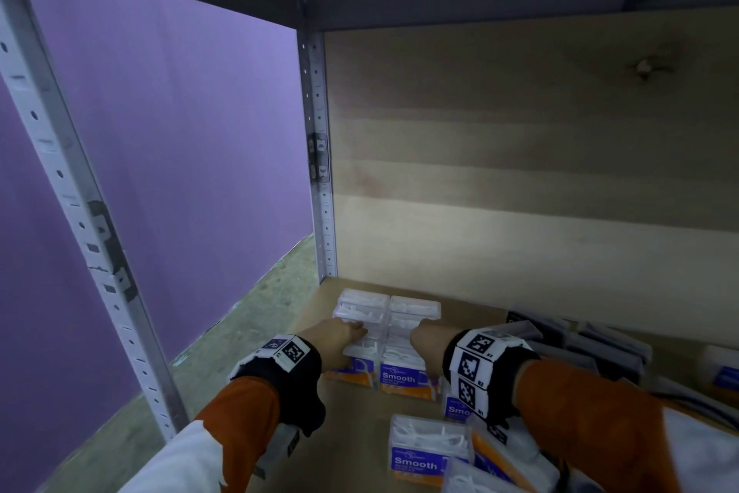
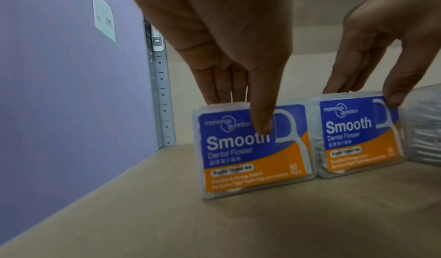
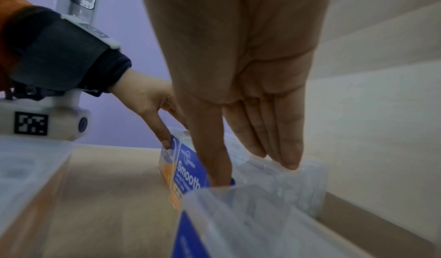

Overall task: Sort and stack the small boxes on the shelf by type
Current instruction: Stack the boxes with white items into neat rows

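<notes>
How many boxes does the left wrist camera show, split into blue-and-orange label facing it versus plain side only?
Label facing: 2, the left flosser box and the right flosser box
Plain side only: 1, the clear-sided box at the right edge
Total: 3

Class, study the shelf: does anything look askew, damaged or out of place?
The two rows of flosser boxes under both hands stand neat. In front, loose flosser boxes lie flat and skewed, unsorted, and the dark boxes on the right lean unevenly. No damage shows.
</notes>
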Motion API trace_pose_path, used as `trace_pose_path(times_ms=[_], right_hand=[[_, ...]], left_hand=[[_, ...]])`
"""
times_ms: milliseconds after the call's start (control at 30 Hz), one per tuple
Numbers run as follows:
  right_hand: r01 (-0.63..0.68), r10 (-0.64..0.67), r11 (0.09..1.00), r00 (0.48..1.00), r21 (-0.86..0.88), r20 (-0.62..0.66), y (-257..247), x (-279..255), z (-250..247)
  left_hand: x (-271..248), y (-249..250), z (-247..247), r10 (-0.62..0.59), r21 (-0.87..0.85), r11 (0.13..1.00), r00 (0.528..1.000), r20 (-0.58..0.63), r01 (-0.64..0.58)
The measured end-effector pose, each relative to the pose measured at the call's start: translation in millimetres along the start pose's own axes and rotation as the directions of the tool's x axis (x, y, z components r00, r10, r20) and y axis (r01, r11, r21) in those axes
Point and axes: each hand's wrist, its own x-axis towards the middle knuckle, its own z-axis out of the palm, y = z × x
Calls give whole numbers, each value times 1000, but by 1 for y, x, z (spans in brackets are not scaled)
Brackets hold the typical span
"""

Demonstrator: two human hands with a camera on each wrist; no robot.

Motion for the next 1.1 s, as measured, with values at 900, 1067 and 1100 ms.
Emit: trace_pose_path(times_ms=[900,1067,1100], right_hand=[[12,-15,998,999,-54,-42,2,4,6],[4,-6,1000,998,-29,-58,3,6,8],[1,-2,1000,998,-23,-59,2,5,7]], left_hand=[[-4,-3,-1,-7,-70,998,998,-68,3],[-5,-3,-1,-24,-90,996,998,-65,18],[-6,-3,-1,-33,-100,995,998,-59,27]])
